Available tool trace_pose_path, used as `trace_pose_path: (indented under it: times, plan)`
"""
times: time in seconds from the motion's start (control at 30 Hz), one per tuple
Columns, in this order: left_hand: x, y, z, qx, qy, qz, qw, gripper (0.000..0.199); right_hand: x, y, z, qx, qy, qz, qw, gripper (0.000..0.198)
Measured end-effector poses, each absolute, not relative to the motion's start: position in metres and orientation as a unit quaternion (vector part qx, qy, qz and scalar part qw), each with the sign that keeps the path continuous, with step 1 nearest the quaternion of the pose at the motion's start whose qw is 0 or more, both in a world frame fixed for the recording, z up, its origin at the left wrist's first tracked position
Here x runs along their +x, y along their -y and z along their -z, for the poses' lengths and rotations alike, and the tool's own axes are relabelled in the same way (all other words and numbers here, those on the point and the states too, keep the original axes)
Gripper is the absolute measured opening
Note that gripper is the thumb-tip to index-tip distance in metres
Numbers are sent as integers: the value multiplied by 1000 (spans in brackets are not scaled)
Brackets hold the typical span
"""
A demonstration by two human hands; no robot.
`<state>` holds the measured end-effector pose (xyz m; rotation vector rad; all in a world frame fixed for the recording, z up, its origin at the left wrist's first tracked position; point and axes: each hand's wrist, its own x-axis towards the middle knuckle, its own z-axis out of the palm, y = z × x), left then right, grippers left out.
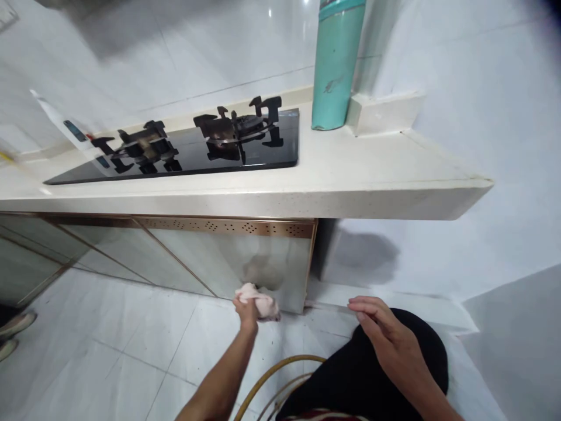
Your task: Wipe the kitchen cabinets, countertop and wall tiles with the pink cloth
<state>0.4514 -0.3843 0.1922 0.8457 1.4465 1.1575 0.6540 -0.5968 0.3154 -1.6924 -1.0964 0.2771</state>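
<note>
My left hand [246,310] is closed on a pale pink cloth [262,302], low against the glossy cabinet door [219,251] near the floor. The cloth is bunched up, and it seems to touch the lower part of the door. Over my right knee, in black trousers [421,327], my right hand [388,333] is held with its fingers stretched out and nothing in it. The edge of the cabinet stands to the left of that hand.
Above the cabinet juts the white countertop [372,202], bearing a black gas stove [188,158] and a turquoise cylinder-shaped container [337,70]. A yellow hose [276,367] curves on the tiled floor [131,345] beside my legs. Another person's shoes [17,326] show at far left.
</note>
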Motion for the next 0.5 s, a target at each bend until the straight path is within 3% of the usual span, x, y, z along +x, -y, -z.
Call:
trace_pose_path:
  times: [0.17,0.3,0.43,0.5]
  plan:
    - [391,296,-255,302,-651,-610,335,48,658,605,-317,-723,419,-102,539,26]
    - [364,255,-315,336,-610,-675,244,61,652,600,-319,-710,435,-131,539,26]
    - [395,280,-309,334,-628,-640,292,64,646,596,-318,-706,430,-132,547,24]
    - [425,317,-283,357,-613,-597,376,51,644,596,-317,-703,435,-135,546,24]
